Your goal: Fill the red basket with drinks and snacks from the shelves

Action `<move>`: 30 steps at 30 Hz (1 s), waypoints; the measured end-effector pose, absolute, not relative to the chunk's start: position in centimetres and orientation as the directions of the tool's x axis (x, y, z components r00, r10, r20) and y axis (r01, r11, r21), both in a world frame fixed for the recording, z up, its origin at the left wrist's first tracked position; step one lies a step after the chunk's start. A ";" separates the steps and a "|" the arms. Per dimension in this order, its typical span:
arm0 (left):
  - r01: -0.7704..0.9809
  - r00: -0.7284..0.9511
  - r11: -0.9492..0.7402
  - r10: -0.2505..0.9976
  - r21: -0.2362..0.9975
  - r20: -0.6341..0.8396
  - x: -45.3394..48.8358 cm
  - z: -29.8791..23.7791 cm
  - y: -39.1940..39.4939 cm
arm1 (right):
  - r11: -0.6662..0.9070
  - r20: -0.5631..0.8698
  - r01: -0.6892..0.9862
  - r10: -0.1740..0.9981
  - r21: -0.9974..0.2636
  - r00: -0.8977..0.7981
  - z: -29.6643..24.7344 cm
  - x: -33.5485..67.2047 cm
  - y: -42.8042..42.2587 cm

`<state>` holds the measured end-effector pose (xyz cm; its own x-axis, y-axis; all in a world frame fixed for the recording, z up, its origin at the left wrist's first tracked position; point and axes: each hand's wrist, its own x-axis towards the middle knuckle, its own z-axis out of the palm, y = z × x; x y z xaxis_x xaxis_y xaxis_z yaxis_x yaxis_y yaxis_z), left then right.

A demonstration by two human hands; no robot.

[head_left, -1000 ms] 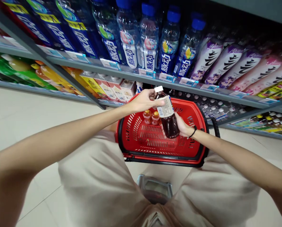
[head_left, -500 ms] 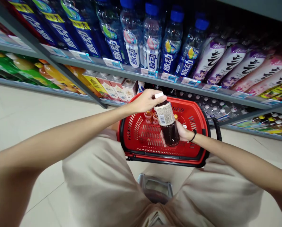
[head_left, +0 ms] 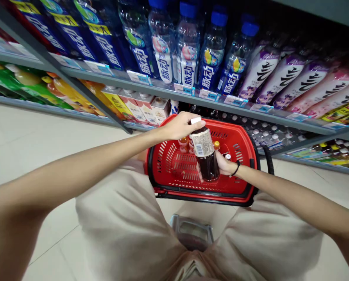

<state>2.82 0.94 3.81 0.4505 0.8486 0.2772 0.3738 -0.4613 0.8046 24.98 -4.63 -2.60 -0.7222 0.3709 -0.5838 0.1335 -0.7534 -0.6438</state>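
Observation:
A dark drink bottle (head_left: 204, 154) with a white cap and pale label is held above a red shopping basket (head_left: 244, 191). My left hand (head_left: 180, 125) is closed over its cap and neck. My right hand (head_left: 221, 166) cups the bottle's lower end from behind, fingers wrapped round it. Inside the basket stand small orange-capped bottles (head_left: 183, 143), partly hidden behind the held bottle.
The basket rests on the pale tiled floor between my knees, against low shop shelves. Blue-capped water bottles (head_left: 188, 50) and purple-labelled bottles (head_left: 282, 78) fill the upper shelf; juice cartons (head_left: 133, 107) and white-capped bottles (head_left: 268, 134) line the lower one. A grey object (head_left: 192, 232) lies between my legs.
The bottle has been turned round so its barcode side faces me, and it has come down a little toward the basket. Both hands kept hold of it.

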 end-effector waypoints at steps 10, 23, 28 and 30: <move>0.401 0.460 -0.461 0.848 0.792 0.261 3.0 3.7 1.0 | -0.780 -0.551 0.083 0.358 -0.620 -0.754 -3.0 25.2 -4.5; 0.426 0.480 -0.468 0.843 0.775 0.245 2.9 3.6 1.0 | -0.742 -0.511 0.103 0.347 -0.663 -0.786 -3.3 25.3 -4.4; 0.433 0.483 -0.474 0.840 0.767 0.246 2.8 3.4 1.1 | -0.756 -0.528 0.095 0.355 -0.647 -0.771 -3.9 25.5 -4.4; 0.438 0.486 -0.476 0.839 0.763 0.244 2.7 3.3 1.2 | -0.759 -0.540 0.103 0.355 -0.643 -0.763 -4.1 25.6 -4.3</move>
